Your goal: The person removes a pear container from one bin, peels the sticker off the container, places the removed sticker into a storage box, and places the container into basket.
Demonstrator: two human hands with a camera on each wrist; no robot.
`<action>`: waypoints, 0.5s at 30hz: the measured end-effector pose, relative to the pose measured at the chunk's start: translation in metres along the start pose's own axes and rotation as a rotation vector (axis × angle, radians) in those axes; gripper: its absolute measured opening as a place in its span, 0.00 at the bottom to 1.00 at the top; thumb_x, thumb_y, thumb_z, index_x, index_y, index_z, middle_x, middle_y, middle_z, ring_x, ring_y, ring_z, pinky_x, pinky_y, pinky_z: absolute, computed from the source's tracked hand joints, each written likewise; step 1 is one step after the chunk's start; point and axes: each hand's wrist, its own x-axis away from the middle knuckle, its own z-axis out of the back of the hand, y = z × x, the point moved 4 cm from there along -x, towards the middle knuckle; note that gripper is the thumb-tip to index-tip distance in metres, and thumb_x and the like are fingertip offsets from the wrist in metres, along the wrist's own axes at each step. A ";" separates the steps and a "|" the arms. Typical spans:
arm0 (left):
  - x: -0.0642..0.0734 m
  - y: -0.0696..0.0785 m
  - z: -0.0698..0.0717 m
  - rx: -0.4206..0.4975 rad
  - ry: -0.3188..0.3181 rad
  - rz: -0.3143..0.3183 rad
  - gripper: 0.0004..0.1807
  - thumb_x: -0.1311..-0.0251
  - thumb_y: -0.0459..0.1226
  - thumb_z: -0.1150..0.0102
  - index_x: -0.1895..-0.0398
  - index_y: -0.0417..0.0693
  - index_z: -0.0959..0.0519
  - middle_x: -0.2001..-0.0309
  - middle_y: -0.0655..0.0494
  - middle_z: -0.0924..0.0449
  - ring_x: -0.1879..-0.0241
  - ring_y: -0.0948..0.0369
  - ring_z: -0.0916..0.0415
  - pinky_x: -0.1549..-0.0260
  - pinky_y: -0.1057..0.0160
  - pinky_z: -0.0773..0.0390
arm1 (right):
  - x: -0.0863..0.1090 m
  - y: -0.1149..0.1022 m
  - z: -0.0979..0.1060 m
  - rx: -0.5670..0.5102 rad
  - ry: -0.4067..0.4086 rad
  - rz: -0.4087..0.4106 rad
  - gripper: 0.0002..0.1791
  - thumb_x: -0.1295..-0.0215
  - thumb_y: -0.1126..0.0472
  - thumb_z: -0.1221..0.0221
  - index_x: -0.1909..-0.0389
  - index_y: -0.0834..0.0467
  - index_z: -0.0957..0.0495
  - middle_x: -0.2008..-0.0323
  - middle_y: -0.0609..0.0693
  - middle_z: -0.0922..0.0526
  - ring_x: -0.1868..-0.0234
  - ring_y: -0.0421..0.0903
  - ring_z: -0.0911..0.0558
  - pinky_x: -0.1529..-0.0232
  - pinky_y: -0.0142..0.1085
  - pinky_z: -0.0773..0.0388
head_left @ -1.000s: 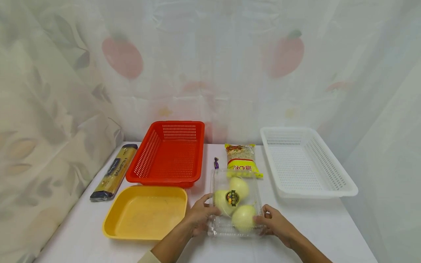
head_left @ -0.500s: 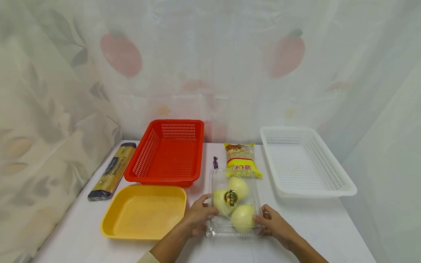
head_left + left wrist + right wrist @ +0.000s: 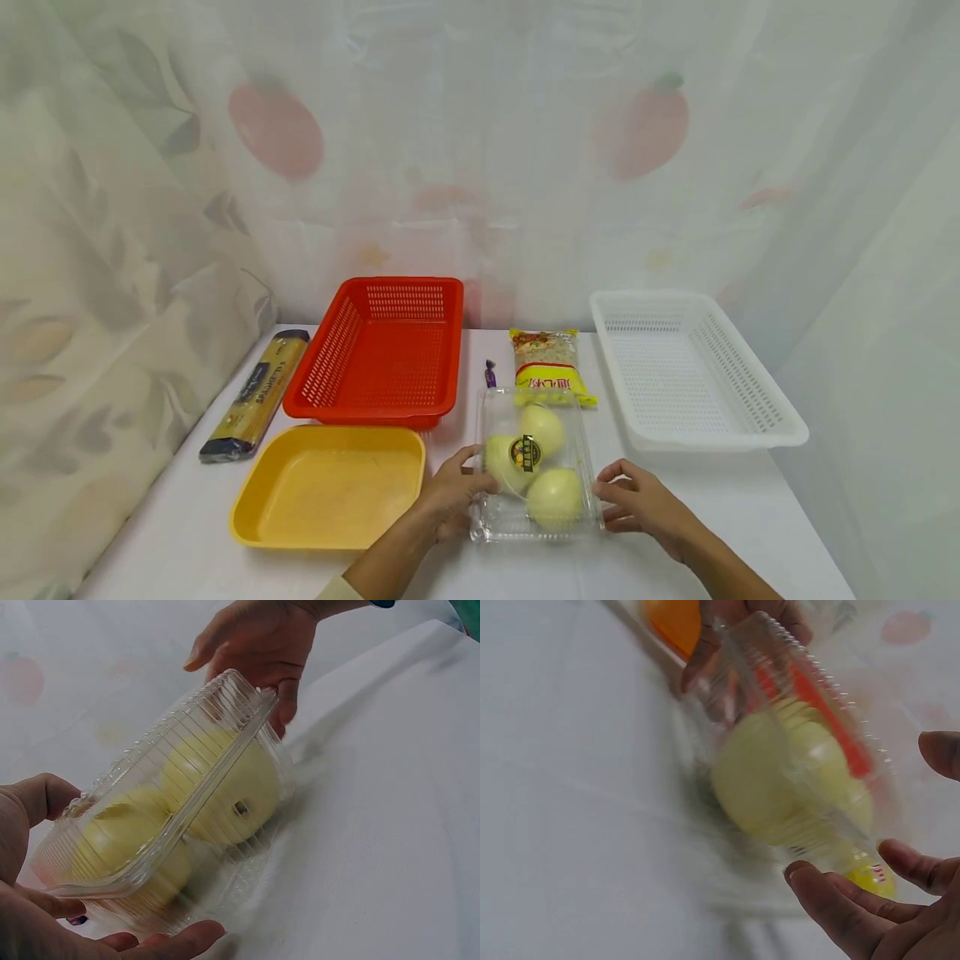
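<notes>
Three pale round fruits point(image 3: 555, 498) sit inside a clear container point(image 3: 517, 532) at the lower middle of the head view. The left hand point(image 3: 453, 496) grips its left edge, thumb over the lid; the right hand point(image 3: 637, 504), fingers loosely spread, lies at its right edge, contact unclear.

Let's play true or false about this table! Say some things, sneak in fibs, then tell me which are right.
1. Three round pale-yellow fruits sit in the clear plastic box. True.
2. The long yellow-and-blue spaghetti packet lies inside the rectangular red plastic basket. False: the packet lies beside the basket.
3. The person's bare left hand touches the box. True.
4. The shallow yellow plastic tray stands behind the red basket. False: the tray is in front, nearer the person.
</notes>
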 end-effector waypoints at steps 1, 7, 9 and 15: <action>0.000 0.000 0.000 -0.001 0.001 -0.001 0.43 0.51 0.28 0.37 0.28 0.43 0.42 0.51 0.38 0.33 0.55 0.43 0.29 0.64 0.41 0.22 | 0.001 -0.003 0.002 0.002 0.004 0.007 0.22 0.31 0.52 0.44 0.51 0.67 0.34 0.49 0.66 0.26 0.60 0.56 0.19 0.57 0.47 0.19; 0.002 0.002 0.001 0.000 0.002 -0.001 0.43 0.51 0.28 0.37 0.28 0.43 0.42 0.51 0.38 0.32 0.55 0.42 0.28 0.65 0.42 0.21 | 0.006 -0.021 0.007 0.019 0.000 0.067 0.25 0.32 0.54 0.41 0.47 0.68 0.37 0.48 0.69 0.27 0.55 0.63 0.20 0.56 0.47 0.20; 0.003 0.003 0.001 -0.001 0.004 0.004 0.44 0.51 0.28 0.36 0.28 0.44 0.42 0.50 0.37 0.32 0.55 0.43 0.28 0.65 0.42 0.21 | 0.007 -0.027 0.008 0.031 0.001 0.083 0.26 0.32 0.54 0.41 0.46 0.68 0.37 0.49 0.69 0.26 0.55 0.64 0.20 0.56 0.47 0.20; 0.004 0.003 0.001 -0.004 0.003 0.016 0.44 0.53 0.29 0.35 0.28 0.44 0.42 0.50 0.37 0.33 0.54 0.43 0.28 0.65 0.42 0.21 | 0.008 -0.048 0.009 0.043 0.027 0.115 0.24 0.33 0.55 0.40 0.47 0.66 0.36 0.51 0.64 0.24 0.57 0.62 0.20 0.58 0.48 0.20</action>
